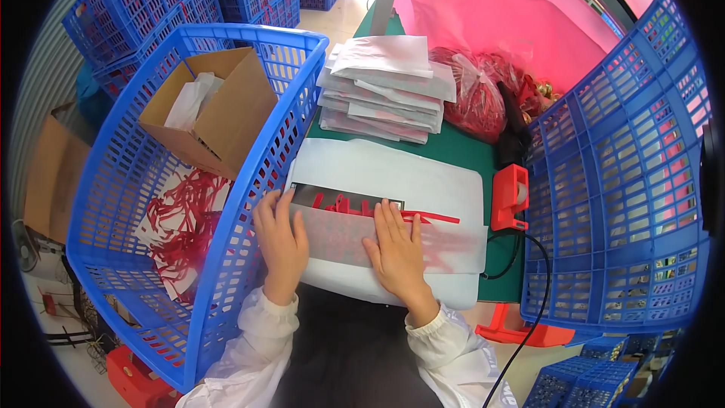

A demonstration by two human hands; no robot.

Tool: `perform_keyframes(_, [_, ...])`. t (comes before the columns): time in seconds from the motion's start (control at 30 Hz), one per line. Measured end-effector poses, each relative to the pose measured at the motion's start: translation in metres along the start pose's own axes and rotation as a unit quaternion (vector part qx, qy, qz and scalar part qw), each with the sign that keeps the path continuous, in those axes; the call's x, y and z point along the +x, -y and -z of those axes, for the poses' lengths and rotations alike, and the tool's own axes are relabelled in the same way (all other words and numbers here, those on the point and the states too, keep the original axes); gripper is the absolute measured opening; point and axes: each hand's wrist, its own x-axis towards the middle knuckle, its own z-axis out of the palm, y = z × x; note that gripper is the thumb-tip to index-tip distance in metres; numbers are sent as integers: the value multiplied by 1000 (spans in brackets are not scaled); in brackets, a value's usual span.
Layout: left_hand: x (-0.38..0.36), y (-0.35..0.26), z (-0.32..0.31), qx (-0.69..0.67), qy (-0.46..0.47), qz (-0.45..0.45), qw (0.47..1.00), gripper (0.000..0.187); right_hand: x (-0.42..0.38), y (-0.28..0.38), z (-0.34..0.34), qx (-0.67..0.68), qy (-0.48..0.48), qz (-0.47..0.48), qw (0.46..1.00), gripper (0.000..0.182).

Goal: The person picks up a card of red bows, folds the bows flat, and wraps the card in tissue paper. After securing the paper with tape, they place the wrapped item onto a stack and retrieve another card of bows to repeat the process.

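Two hands lie flat, palms down, fingers extended and gripping nothing, on a translucent paper flap folded over a red cut-out. Left hand presses the flap's end at 9 o'clock; right hand presses its middle, apparently to keep the fold down over the cut-out. The cut-out sits on a white sheet on the green table, directly before the person; its red strips show past the flap's upper edge. At 12 o'clock stands a stack of wrapped packets. At 3 o'clock is a red tape dispenser, within reach. At 9 o'clock a blue crate holds red trimmings and a cardboard box.
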Motion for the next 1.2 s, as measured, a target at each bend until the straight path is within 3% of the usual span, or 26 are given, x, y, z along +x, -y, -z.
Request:
perform_keyframes(0.1, [-9, -19, 10, -101, 118, -102, 983, 42, 0, 1, -2, 0, -3, -5, 1000, 59])
perform_keyframes(0.2, [-13, -21, 2, -28, 246, -145, 958, 52, 0, 1, -1, -4, -3, -5, 1000, 59])
perform_keyframes(0.6, [-14, -5, -11, 17, 233, -151, 960, 54, 20, -10, 22, 32, 18, 9, 999, 59])
perform_keyframes(0.73, [-15, -5, -11, 13, 231, -147, 962, 54, 63, -35, 27, -38, -69, -11, 997, 63])
perform_keyframes(0.93, [-15, -6, -10, 6, 230, -139, 963, 53, 65, -57, 3, -18, -49, -27, 998, 65])
perform_keyframes(1.13, [-15, -5, -11, -7, 234, -130, 964, 46, 68, -53, 13, 70, -110, -12, 991, 62])
perform_keyframes(1.2, [-14, -7, -10, -13, 232, -127, 964, 45, 80, -55, 15, 180, -76, -75, 978, 56])
